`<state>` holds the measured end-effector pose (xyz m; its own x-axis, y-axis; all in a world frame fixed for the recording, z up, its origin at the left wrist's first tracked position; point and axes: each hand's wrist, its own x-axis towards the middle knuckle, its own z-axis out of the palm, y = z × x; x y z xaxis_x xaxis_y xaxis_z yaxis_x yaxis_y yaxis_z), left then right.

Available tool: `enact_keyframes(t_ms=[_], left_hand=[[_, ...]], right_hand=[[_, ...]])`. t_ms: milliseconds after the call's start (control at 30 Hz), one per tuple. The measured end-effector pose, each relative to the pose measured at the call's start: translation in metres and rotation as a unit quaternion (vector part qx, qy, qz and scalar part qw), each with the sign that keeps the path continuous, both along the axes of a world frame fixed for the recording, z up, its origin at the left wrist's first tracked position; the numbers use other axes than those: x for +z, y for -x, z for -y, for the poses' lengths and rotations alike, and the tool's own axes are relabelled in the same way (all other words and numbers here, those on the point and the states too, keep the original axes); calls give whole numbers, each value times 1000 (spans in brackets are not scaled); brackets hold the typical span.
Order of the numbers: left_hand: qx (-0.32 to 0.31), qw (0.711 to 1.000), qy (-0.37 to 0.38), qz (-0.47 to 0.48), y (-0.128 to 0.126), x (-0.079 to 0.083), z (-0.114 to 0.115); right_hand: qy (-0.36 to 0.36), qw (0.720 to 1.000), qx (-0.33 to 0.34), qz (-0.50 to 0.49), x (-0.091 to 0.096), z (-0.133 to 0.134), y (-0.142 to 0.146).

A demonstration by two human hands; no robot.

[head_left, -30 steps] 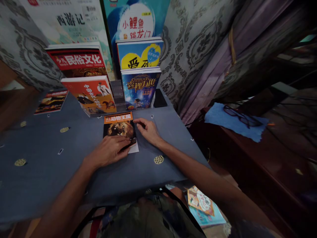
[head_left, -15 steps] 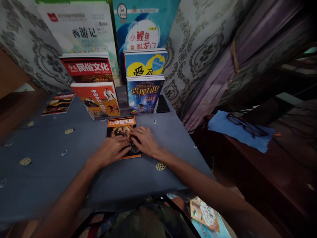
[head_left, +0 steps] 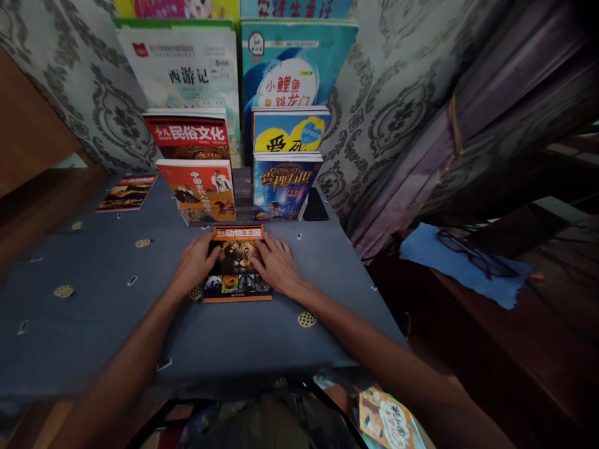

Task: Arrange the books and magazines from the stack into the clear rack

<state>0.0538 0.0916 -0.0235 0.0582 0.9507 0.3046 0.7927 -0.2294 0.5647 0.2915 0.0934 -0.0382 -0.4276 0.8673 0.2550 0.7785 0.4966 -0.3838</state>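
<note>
A magazine-like book (head_left: 236, 257) with a lion and smaller animal pictures on its cover lies flat on the cloth-covered table. At its upper left edge rests my left hand (head_left: 199, 260), its fingers stretched and its thumb over the cover. My right hand (head_left: 279, 265) lies along the right side, fingers apart, with fingertips on the cover and at the upper right corner. Just behind the book stand an orange-covered book (head_left: 203, 193) and a blue book (head_left: 283, 187), both upright.
Behind are a red-topped book (head_left: 191, 134), a yellow book (head_left: 287, 132) and larger books in tiers. Another book (head_left: 127, 193) lies flat at left. A dark flat object (head_left: 316, 206) sits right of the display. Glasses (head_left: 477, 252) rest on blue cloth (head_left: 430, 249) at right.
My hands have moved apart, from the middle of the lion book out to its left and right sides, uncovering the lion's face and lower pictures. The view has shifted, showing more books on top.
</note>
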Motion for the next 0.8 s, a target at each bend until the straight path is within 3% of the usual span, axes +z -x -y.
enact_keyframes(t_ms=[100, 200, 300, 367, 433, 500, 633, 733, 800], left_hand=[[10, 973, 62, 223, 1, 0, -4], [39, 896, 187, 401, -2, 9, -3], [-12, 828, 289, 481, -5, 20, 1], [-46, 803, 302, 511, -7, 26, 3], [-60, 792, 286, 536, -7, 31, 4], [-68, 788, 263, 553, -6, 35, 5], [-70, 792, 218, 566, -6, 40, 6], [-68, 802, 176, 567, -7, 43, 8], [-68, 815, 136, 559, -5, 45, 11]], right_hand=[[10, 1000, -5, 3, 2, 3, -1], [14, 1000, 5, -13, 3, 2, -2], [21, 997, 14, -73, 1, -2, -8], [36, 989, -4, -145, 1, -7, -14], [93, 968, -31, -230, 2, -13, -21], [202, 930, -30, -307, 4, -18, -27], [391, 828, 60, -398, 15, -19, -37], [429, 784, 99, -437, 29, -14, -39], [410, 790, 123, -440, 39, -9, -38]])
